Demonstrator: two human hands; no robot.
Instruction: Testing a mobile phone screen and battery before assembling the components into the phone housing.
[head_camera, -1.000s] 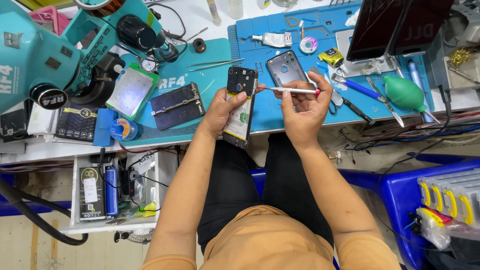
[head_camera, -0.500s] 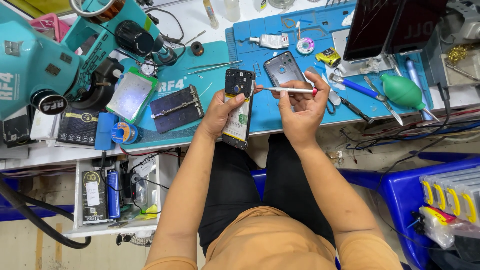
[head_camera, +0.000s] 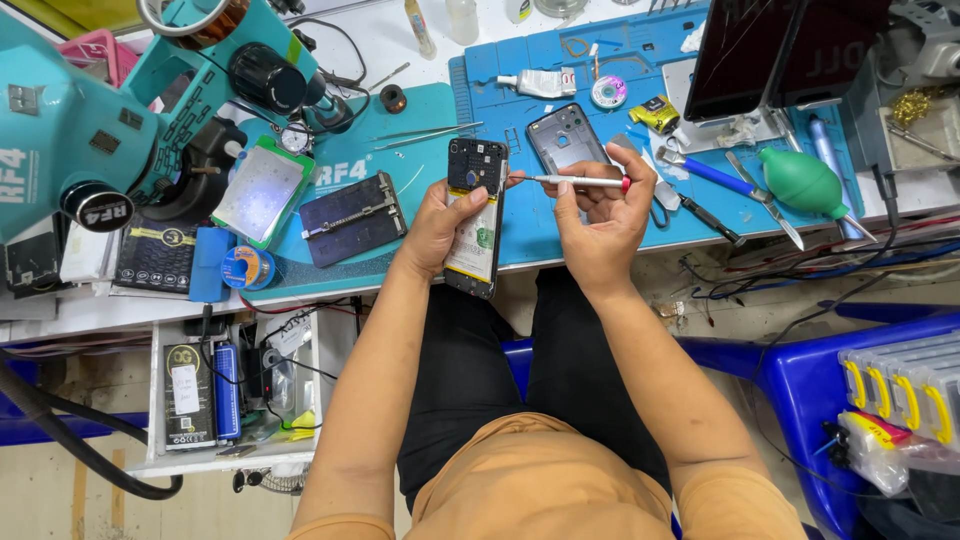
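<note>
At frame centre, our left hand (head_camera: 437, 222) grips the opened phone (head_camera: 476, 215) from its left edge, long axis near vertical, camera end toward the top. Our right hand (head_camera: 600, 215) pinches a thin screwdriver (head_camera: 575, 181), which lies horizontal with its tip pointing left at the phone's upper right edge, above the blue mat (head_camera: 520, 70).

Bright, even overhead light fills the workbench; the blue mat (head_camera: 600, 215) and white tabletop (head_camera: 420, 45) show crisp detail. Soft shadows fall under the bench onto the lap. A lit pad (head_camera: 262, 190) glares pale. Wide-angle distortion bends the frame edges; little blur
</note>
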